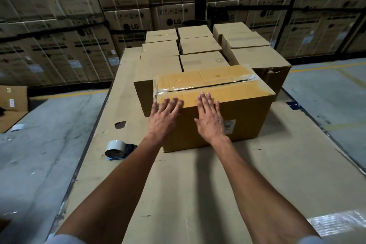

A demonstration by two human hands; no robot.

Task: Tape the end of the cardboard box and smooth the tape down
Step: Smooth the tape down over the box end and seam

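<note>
A brown cardboard box (233, 93) sits in the middle of a cardboard-covered table (198, 180). Clear tape (202, 85) runs along its top seam and wraps over both ends, wrinkled at the corners. My left hand (164, 119) lies flat over the box's near top edge by the left corner, fingers spread. To its right, my right hand (210, 119) presses flat on the near side, fingertips reaching onto the top. Neither hand holds anything. A roll of clear tape (115, 148) lies on the table to the left of the box.
Several smaller closed boxes (200, 45) are packed in rows behind the box. Tall stacks of strapped appliance cartons (79, 25) fill the background. An open carton (11, 105) stands on the floor at left. A hole (120, 125) marks the table covering.
</note>
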